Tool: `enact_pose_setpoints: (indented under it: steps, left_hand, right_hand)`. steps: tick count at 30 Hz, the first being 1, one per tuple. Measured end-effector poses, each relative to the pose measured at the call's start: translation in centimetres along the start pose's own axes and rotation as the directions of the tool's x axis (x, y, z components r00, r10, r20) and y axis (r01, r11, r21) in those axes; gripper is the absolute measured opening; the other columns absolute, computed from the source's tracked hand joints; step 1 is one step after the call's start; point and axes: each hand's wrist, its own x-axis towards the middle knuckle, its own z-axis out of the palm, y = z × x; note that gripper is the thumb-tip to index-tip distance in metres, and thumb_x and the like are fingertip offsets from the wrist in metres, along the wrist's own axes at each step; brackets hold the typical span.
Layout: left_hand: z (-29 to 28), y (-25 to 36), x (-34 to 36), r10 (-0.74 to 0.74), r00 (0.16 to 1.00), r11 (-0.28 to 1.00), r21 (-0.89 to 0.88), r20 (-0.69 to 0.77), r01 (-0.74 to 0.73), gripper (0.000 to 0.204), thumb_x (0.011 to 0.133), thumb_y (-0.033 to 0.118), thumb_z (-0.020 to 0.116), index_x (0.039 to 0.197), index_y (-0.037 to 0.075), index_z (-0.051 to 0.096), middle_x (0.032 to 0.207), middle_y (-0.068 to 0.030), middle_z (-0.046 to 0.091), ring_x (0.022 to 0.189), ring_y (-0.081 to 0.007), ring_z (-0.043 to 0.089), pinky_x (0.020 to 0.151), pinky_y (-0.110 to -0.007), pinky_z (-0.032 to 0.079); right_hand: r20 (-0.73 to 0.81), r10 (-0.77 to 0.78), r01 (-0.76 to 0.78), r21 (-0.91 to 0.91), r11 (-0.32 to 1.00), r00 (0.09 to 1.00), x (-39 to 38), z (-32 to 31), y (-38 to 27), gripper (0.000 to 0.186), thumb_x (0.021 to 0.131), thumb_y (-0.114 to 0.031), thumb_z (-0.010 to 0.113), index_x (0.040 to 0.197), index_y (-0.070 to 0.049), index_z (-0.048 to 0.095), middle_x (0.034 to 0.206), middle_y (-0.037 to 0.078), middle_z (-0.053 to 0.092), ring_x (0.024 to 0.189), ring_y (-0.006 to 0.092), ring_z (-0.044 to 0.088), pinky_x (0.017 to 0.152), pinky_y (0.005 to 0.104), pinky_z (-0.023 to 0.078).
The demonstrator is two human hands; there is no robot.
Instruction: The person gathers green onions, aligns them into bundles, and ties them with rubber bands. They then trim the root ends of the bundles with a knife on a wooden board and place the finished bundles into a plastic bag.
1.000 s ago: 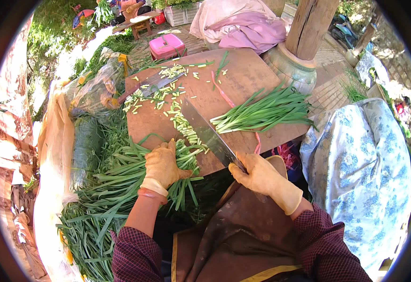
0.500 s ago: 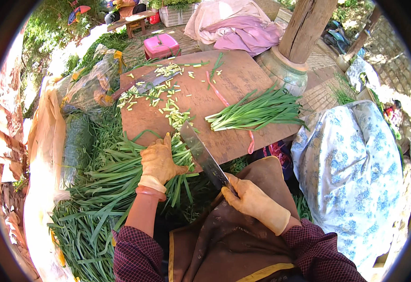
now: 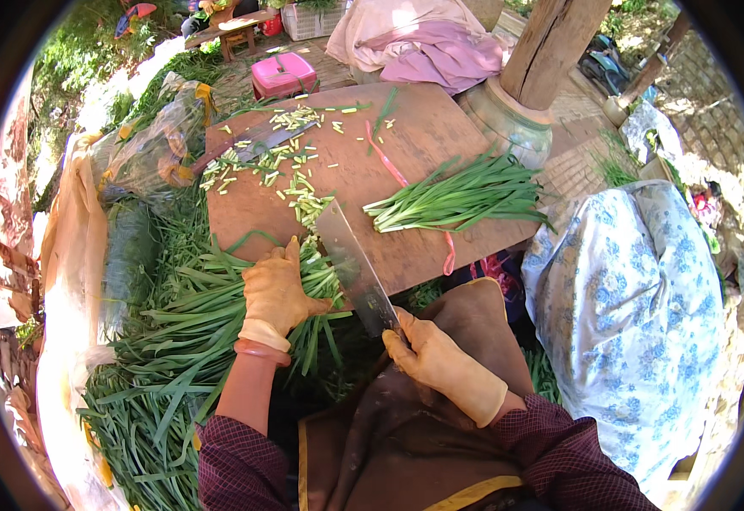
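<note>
My left hand (image 3: 280,289), in a yellowish rubber glove, is closed over a thick bundle of garlic chives (image 3: 189,302) at the near left corner of a brown board (image 3: 261,217). The pale cut ends point right, toward a cleaver (image 3: 357,272). My gloved right hand (image 3: 440,358) grips its handle, the broad blade slanting up and left beside those ends. Short pale cut pieces (image 3: 308,204) lie scattered beyond the blade. A second knife (image 3: 278,140) rests among them. On the board's right lies a bunch of chives (image 3: 461,196), with a red ribbon (image 3: 386,157) beside and partly under it.
More long greens (image 3: 151,417) heap at the left, beside plastic sheeting (image 3: 74,247). A pink box (image 3: 284,75) and pink cloth (image 3: 432,51) are beyond the board. A wooden post (image 3: 551,55) on a stone base stands far right; a blue-flowered cloth bundle (image 3: 627,332) sits nearer.
The cleaver and my right hand have moved slightly left and away from me, and more of the blade's face shows. My left hand stays on the bundle. The whole view has shifted a little.
</note>
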Motion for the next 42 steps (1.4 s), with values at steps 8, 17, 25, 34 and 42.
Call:
enact_pose_setpoints:
  steps: [8,17,25,34,42]
  left_hand:
    - [0.3,-0.1,0.0,0.036,0.999,0.999,0.030,-0.037,-0.035,0.119,0.058,0.060,0.088,0.149,0.000,0.040,0.125,-0.0167,0.062,0.116,-0.0318,0.062,0.094,-0.040,0.050]
    - [0.7,0.1,0.0,0.035,0.999,0.990,0.135,-0.028,-0.031,0.123,0.060,0.070,0.082,0.151,0.000,0.038,0.122,-0.0106,0.061,0.115,-0.0257,0.060,0.088,-0.039,0.049]
    - [0.5,0.0,-0.3,0.048,0.997,0.996,0.083,-0.059,-0.043,0.126,0.058,0.069,0.084,0.152,0.000,0.037,0.125,-0.0119,0.061,0.118,-0.0263,0.058,0.089,-0.040,0.049]
    - [0.1,0.1,-0.6,0.036,0.998,0.999,0.006,-0.056,-0.036,0.118,0.060,0.061,0.086,0.150,0.000,0.040,0.129,-0.0136,0.061,0.123,-0.0295,0.057,0.099,-0.041,0.045]
    - [0.1,-0.2,-1.6,0.097,0.985,0.995,0.049,-0.141,-0.091,0.109,0.063,0.066,0.081,0.144,0.002,0.047,0.120,-0.0097,0.062,0.114,-0.0251,0.060,0.091,-0.043,0.048]
  right_hand:
    - [0.100,0.099,-0.110,0.114,0.987,0.990,1.3,0.6,0.5,0.027,0.103,-0.016,0.054,0.127,-0.003,0.052,0.069,0.001,0.055,0.056,0.0118,0.051,0.056,0.0289,0.046]
    - [0.203,0.135,-0.191,0.291,0.937,0.970,6.9,-0.6,0.2,0.023,0.102,-0.020,0.053,0.091,0.000,0.051,0.070,0.004,0.056,0.057,0.0131,0.055,0.054,0.0307,0.047]
    - [-0.049,0.028,-0.021,0.144,0.989,0.998,11.3,-4.4,-1.8,0.034,0.097,-0.026,0.061,0.119,0.000,0.059,0.077,0.009,0.063,0.065,0.0196,0.060,0.062,0.0357,0.049]
    - [-0.111,-0.098,0.077,-0.173,0.982,0.989,8.3,-5.9,-4.5,0.054,0.091,-0.027,0.068,0.140,-0.008,0.056,0.077,0.015,0.065,0.070,0.0249,0.063,0.068,0.0376,0.051]
    - [0.182,-0.331,0.377,-0.489,0.786,0.926,17.5,-2.6,-5.9,0.048,0.092,-0.030,0.065,0.138,-0.017,0.059,0.098,0.015,0.071,0.090,0.0368,0.068,0.078,0.0468,0.054]
